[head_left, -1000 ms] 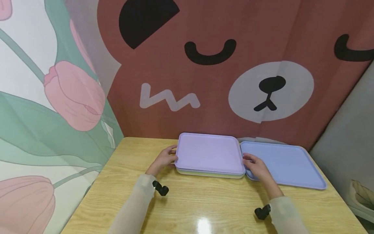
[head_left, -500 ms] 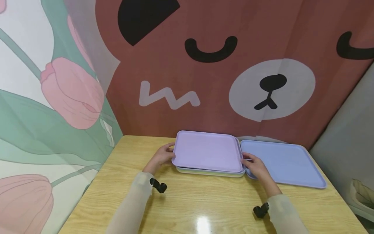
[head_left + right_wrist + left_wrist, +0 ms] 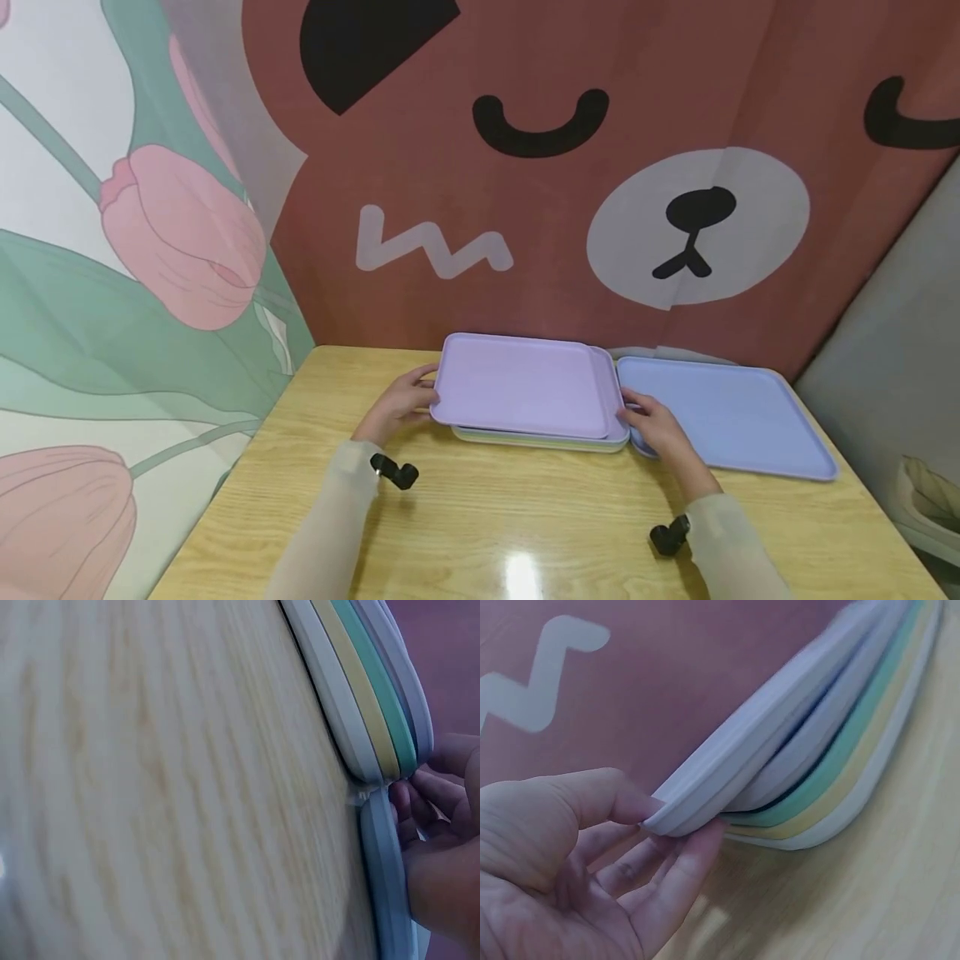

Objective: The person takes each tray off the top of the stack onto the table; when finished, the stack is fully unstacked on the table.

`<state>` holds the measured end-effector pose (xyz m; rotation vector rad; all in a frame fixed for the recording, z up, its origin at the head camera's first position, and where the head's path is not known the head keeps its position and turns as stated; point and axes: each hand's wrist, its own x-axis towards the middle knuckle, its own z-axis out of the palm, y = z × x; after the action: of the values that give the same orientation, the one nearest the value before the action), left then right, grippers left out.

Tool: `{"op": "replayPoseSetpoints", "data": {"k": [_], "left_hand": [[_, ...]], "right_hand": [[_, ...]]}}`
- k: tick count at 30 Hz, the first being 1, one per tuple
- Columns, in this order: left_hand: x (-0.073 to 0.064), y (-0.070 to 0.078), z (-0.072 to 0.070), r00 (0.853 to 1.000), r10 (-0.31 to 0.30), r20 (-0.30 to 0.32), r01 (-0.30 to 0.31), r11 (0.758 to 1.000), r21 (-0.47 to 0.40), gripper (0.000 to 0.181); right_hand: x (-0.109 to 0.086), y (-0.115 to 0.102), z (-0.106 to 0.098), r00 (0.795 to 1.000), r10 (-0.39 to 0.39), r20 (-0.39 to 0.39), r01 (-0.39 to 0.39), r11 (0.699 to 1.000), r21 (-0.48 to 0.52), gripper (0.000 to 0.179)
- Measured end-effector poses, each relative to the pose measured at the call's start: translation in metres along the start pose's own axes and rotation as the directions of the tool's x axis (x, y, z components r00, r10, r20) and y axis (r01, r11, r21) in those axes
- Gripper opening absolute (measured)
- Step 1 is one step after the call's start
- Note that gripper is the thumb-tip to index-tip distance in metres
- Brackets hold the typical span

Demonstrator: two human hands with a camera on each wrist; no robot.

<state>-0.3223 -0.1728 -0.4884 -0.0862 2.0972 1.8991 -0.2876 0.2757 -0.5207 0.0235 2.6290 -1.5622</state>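
Observation:
A light purple tray [image 3: 517,383] lies shifted left on top of a stack, its left end jutting past the trays beneath. My left hand [image 3: 397,402] pinches its left edge, thumb above and fingertips beneath, as the left wrist view shows. Under it sits a second purple tray [image 3: 612,400], then a green tray [image 3: 810,799], a yellow tray [image 3: 795,825] and a whitish tray [image 3: 817,838] at the bottom. At the stack's right side, my right hand [image 3: 660,427] holds the second purple tray's edge, with curled fingers [image 3: 431,795] close by the green tray's rim.
A blue tray [image 3: 735,417] lies flat just right of the stack, partly under my right hand. The wooden table [image 3: 465,517] carries everything. Behind it hangs a curtain [image 3: 420,308] with a bear print, and a grey surface [image 3: 900,350] rises at the right.
The top purple tray has slid left with my left hand, uncovering a strip of the purple tray below on the right. My right hand has stayed nearly in place.

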Motion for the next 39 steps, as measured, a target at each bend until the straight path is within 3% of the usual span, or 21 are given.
{"op": "replayPoseSetpoints", "data": {"k": [4, 14, 39], "left_hand": [[0.0, -0.002, -0.007, 0.999, -0.004, 0.049, 0.007, 0.998, -0.067, 0.073], [-0.001, -0.003, -0.023, 0.996, -0.009, 0.09, 0.019, 0.994, -0.111, 0.076], [-0.022, -0.005, -0.07, 0.998, 0.025, 0.056, -0.017, 0.989, -0.144, 0.074]], "right_hand": [[-0.001, 0.0, 0.0, 1.0, 0.021, -0.007, -0.02, 0.998, 0.058, 0.059], [-0.004, -0.001, -0.002, 0.999, 0.037, -0.003, -0.037, 0.998, 0.045, 0.061], [0.0, 0.002, 0.0, 0.999, 0.035, 0.018, -0.037, 0.993, 0.114, 0.06]]}}
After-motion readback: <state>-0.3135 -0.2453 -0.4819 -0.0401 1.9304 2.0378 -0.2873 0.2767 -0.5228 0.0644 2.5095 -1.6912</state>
